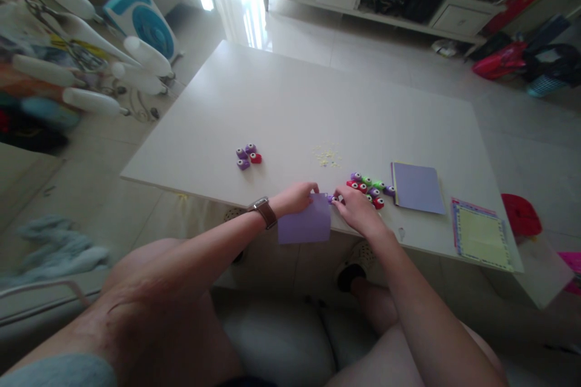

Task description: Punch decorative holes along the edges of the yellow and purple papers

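Left grip (pixel 297 196) pinching purple paper (pixel 304 221) top edge; right grip (pixel 356 205) pressed on small purple punch (pixel 333 199) at paper's corner (tabletop (pixel 281 109) edge).

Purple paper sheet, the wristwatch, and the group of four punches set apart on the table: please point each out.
Purple paper sheet (pixel 304 225), head view, middle of the sheet.
Wristwatch (pixel 264 211), head view, brown strap on the wrist.
Group of four punches (pixel 247 156), head view, centre of the cluster.

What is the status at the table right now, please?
Left hand pinches purple paper at table edge. Right hand on small purple punch at the sheet's corner. More punches just beyond.
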{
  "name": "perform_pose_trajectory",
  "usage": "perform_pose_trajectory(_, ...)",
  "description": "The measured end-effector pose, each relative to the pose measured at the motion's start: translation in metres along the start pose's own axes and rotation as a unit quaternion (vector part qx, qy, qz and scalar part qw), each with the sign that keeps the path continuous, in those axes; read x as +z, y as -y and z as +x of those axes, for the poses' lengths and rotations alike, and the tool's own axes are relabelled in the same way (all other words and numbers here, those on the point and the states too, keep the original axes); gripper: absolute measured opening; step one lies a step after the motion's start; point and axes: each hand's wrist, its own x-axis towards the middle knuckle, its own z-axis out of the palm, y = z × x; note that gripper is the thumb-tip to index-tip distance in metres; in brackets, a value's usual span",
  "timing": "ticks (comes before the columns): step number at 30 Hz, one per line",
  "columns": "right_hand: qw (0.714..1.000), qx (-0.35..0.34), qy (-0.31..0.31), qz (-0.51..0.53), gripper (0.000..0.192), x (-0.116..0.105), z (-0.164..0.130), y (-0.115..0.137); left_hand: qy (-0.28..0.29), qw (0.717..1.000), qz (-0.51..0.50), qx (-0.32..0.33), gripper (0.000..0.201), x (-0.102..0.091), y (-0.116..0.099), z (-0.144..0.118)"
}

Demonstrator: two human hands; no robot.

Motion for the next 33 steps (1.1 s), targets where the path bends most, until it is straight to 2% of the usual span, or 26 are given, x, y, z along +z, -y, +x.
perform_pose_trajectory(33, 1.0, -0.007, -0.006, 0.003, 0.006, 0.003, 0.0008, 0.0008, -0.003, 1.0, -0.006, -0.004, 0.033, 0.0003, 0.0009, 0.0019)
